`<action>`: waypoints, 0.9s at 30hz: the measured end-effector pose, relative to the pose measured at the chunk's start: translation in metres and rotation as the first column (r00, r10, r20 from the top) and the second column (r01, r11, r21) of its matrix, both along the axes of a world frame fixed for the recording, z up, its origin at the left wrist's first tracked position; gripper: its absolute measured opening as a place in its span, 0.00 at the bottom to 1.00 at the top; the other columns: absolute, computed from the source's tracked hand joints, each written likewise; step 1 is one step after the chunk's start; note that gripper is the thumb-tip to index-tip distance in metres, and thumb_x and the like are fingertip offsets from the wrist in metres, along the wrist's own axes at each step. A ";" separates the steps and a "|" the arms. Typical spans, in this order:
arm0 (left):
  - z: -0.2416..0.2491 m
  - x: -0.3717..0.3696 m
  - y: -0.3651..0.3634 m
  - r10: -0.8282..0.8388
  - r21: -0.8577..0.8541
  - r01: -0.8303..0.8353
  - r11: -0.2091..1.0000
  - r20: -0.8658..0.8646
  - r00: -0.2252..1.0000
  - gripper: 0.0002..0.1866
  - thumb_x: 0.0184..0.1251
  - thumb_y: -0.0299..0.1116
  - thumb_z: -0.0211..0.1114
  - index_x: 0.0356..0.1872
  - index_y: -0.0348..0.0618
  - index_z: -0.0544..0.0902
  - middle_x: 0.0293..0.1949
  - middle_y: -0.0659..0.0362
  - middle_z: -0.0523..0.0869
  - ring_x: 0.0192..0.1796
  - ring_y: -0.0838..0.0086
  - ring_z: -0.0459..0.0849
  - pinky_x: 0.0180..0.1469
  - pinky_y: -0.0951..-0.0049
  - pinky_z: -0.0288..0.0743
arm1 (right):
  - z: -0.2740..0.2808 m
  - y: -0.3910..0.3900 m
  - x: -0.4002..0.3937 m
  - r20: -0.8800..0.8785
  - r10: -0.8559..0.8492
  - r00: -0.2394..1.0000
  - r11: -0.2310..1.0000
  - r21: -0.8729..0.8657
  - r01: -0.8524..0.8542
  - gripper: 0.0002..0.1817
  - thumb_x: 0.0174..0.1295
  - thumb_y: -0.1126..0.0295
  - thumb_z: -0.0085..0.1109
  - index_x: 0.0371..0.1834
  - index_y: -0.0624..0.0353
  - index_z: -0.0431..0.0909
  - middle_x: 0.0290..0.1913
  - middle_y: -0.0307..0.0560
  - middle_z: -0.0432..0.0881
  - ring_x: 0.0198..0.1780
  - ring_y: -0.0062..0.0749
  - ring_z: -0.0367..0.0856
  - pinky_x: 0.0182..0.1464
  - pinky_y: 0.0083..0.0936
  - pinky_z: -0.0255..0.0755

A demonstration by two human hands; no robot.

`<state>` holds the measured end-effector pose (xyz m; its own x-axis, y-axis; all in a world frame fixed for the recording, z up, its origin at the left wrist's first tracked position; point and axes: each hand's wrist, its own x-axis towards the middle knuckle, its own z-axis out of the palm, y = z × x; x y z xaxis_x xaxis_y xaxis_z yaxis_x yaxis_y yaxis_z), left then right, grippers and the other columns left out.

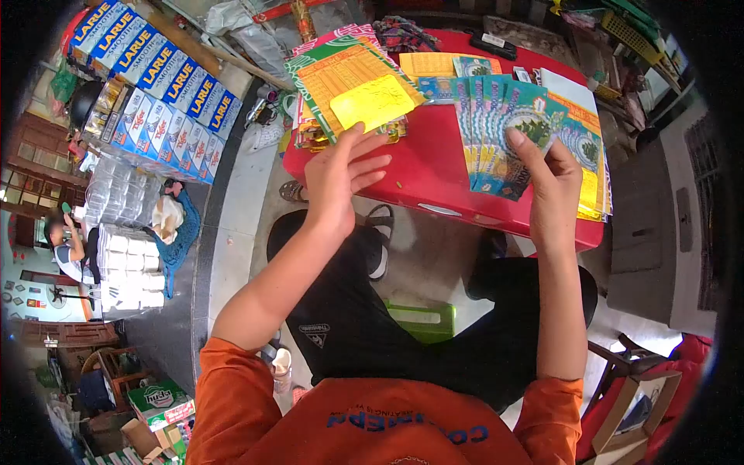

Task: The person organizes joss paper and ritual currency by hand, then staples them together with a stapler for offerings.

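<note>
Right hand (556, 182) pinches blue notes (484, 128), fanned over red surface (430, 167), likely so each edge shows. Left hand (335, 182) loosely open, thumb at yellow slip (372, 102); slip lies atop paper pile (322, 81), probably keeping it visible.

A small shop or a home's storefront is suggested by the goods that are piled about. Blue-and-white cartons (159, 66) printed "LARUE" are stacked beside cartons marked "Tiger" (167, 136), and wrapped white goods (133, 267) are heaped near them. More cartons, among them a green box (159, 399), are kept on the floor. Banknotes (496, 124) and printed sheets (353, 74) are spread over a red table (430, 151), by which a green plastic stool (422, 319) is placed.
</note>
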<state>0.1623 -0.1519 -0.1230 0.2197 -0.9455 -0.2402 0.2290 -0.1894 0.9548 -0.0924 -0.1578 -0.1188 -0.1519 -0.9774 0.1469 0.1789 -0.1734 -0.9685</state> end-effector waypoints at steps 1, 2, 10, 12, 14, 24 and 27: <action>0.000 0.001 -0.001 0.012 -0.027 -0.012 1.000 0.016 1.000 0.27 0.75 0.49 0.63 0.62 0.35 0.79 0.55 0.48 0.88 0.47 0.68 0.91 0.46 0.74 0.84 | 0.001 0.001 0.000 -0.008 0.002 1.000 1.000 0.003 -0.002 0.13 0.67 0.71 0.70 0.51 0.64 0.87 0.46 0.41 0.89 0.44 0.17 0.83 0.50 0.20 0.77; -0.002 0.003 -0.001 0.006 -0.038 -0.005 0.999 0.017 1.000 0.25 0.74 0.46 0.64 0.61 0.34 0.79 0.56 0.48 0.88 0.47 0.68 0.91 0.45 0.74 0.84 | 0.001 0.001 -0.001 -0.011 -0.005 1.000 1.000 0.005 0.005 0.13 0.67 0.71 0.70 0.51 0.64 0.87 0.46 0.41 0.89 0.44 0.17 0.83 0.50 0.20 0.77; -0.012 0.001 0.025 -0.036 -0.028 0.037 0.999 0.019 0.999 0.21 0.76 0.42 0.64 0.55 0.33 0.82 0.50 0.45 0.90 0.43 0.69 0.92 0.43 0.72 0.87 | -0.004 -0.009 0.003 0.144 0.049 0.988 0.996 0.070 -0.059 0.15 0.67 0.68 0.70 0.52 0.65 0.86 0.48 0.44 0.89 0.47 0.19 0.84 0.53 0.22 0.77; -0.016 0.003 0.027 -0.033 -0.037 0.033 0.999 0.010 0.999 0.21 0.76 0.42 0.64 0.55 0.32 0.82 0.49 0.45 0.90 0.43 0.69 0.92 0.43 0.72 0.87 | 0.005 -0.019 0.009 0.157 0.089 0.984 0.991 0.084 -0.103 0.16 0.67 0.67 0.70 0.53 0.65 0.86 0.48 0.43 0.89 0.46 0.20 0.84 0.54 0.22 0.76; -0.022 0.006 0.028 -0.034 -0.044 0.034 0.998 0.003 0.999 0.20 0.76 0.42 0.64 0.55 0.32 0.82 0.49 0.45 0.90 0.44 0.69 0.92 0.43 0.72 0.87 | 0.017 -0.031 0.017 0.135 0.174 0.975 0.978 0.092 -0.188 0.18 0.66 0.65 0.71 0.53 0.66 0.85 0.47 0.43 0.88 0.47 0.22 0.85 0.53 0.23 0.77; -0.025 0.030 0.017 -0.126 -0.096 0.120 0.988 -0.060 0.990 0.19 0.74 0.38 0.67 0.57 0.34 0.80 0.49 0.54 0.88 0.41 0.71 0.90 0.39 0.73 0.84 | 0.060 -0.128 0.117 0.108 0.464 0.879 0.867 0.149 -0.476 0.14 0.71 0.63 0.66 0.53 0.58 0.83 0.46 0.40 0.87 0.45 0.27 0.85 0.48 0.28 0.79; -0.023 0.035 0.010 -0.179 -0.080 0.170 0.982 -0.125 0.976 0.19 0.73 0.37 0.67 0.57 0.35 0.80 0.48 0.56 0.87 0.41 0.70 0.90 0.40 0.74 0.84 | 0.053 -0.144 0.134 0.059 0.471 0.880 0.865 0.164 -0.474 0.13 0.71 0.64 0.66 0.51 0.60 0.84 0.46 0.43 0.88 0.43 0.27 0.86 0.45 0.27 0.80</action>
<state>0.1970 -0.1415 -0.1458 0.0208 -0.9818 -0.1890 0.3225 -0.1723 0.9308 0.0417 -0.3022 -0.0661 0.3336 -0.9424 -0.0248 0.2145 0.1015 -0.9714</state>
